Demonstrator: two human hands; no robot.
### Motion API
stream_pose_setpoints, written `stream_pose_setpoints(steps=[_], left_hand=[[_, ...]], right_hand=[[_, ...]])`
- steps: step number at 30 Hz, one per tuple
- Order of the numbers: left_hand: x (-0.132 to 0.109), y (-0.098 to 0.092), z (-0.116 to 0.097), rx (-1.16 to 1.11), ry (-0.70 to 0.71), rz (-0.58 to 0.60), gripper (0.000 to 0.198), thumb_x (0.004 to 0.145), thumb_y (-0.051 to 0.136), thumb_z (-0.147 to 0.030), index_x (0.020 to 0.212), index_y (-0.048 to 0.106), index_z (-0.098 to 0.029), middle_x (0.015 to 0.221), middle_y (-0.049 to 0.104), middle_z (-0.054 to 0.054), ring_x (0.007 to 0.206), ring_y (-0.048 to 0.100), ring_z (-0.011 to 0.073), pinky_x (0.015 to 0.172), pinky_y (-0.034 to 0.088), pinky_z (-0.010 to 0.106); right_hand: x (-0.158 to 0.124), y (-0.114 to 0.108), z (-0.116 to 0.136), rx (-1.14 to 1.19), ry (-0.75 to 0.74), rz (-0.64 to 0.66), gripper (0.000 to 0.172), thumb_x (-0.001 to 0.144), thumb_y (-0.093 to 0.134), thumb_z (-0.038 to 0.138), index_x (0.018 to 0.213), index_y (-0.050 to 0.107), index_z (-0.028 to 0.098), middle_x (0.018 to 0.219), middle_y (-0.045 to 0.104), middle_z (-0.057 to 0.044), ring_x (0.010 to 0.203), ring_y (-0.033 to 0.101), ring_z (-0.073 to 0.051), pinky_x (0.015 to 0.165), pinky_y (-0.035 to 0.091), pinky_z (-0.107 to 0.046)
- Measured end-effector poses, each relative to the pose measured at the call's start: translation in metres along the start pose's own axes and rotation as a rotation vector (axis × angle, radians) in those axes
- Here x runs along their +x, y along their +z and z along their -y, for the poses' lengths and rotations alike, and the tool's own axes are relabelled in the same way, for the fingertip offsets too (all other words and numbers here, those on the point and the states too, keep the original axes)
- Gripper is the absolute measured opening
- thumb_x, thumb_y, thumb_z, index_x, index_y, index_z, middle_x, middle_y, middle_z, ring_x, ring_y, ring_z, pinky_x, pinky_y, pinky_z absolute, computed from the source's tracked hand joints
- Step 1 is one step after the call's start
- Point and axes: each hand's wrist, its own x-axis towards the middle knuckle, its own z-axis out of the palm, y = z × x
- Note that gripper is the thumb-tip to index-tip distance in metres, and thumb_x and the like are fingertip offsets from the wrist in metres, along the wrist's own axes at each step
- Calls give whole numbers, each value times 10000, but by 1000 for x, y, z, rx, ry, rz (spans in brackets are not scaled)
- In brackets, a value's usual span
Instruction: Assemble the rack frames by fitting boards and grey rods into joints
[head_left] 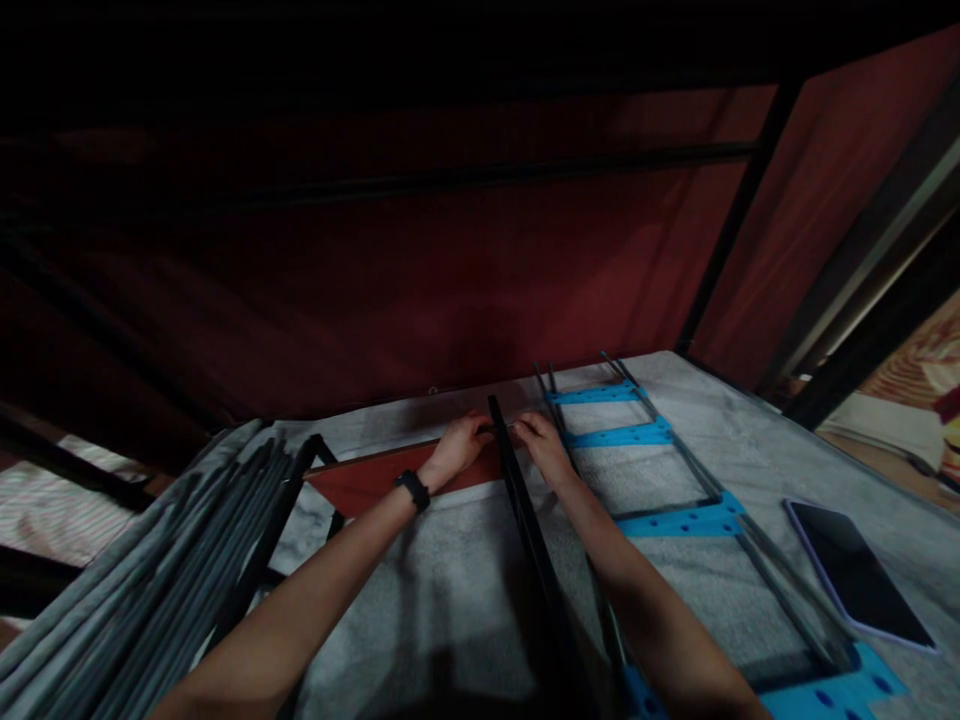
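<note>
A long black metal bar (pixel 529 525) runs away from me between my two hands. My left hand (pixel 461 442), with a dark band on its wrist, is closed at the bar's left side near the far end. Its fingertips pinch something small and dark. On the bar's other side my right hand (pixel 543 442) is closed too, thumb and fingers together on a small thin piece that is too small to name. Under my left hand, a reddish-brown board (pixel 375 482) spans from the bar to a black metal frame (pixel 259 535) at the left.
Many grey rods (pixel 195 560) lie bundled at the left. Right of my right arm lies a rack of thin rods with blue perforated crosspieces (pixel 679 518). A phone (pixel 859 570) lies on the grey cloth (pixel 427 560). Behind hangs a dark red sheet (pixel 420 290) with black poles.
</note>
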Motion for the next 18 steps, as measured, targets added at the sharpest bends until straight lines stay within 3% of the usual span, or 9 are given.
stream_pose_setpoints(steps=[5,10,13,18], left_hand=[[1,2,0,64,-19,7,201,893,587,-148,1016,746,-160,1021,702,83,935,654,204,897,500,302],[1,1,-1,80,-29,18,193,901,594,-156,1034,735,-156,1065,697,90,962,657,211,903,500,303],[0,2,-1,78,-35,21,203,911,584,-163,1048,733,-160,1076,695,89,961,657,210,910,501,308],[0,5,-1,69,-24,10,228,914,568,-152,1075,730,-155,1073,689,90,982,649,212,936,499,318]], right_hand=[[2,4,6,-235,11,-45,311,893,492,489,765,596,226,755,647,-31,781,618,-191,752,484,-288],[0,11,19,-408,108,-63,446,987,345,514,753,614,247,795,680,-63,819,654,-226,786,485,-328],[-2,9,18,-376,161,-61,523,999,287,561,743,615,244,758,674,-82,800,657,-240,780,501,-358],[-1,2,9,-193,12,-37,327,932,457,495,916,641,224,932,709,-58,914,654,-202,840,506,-317]])
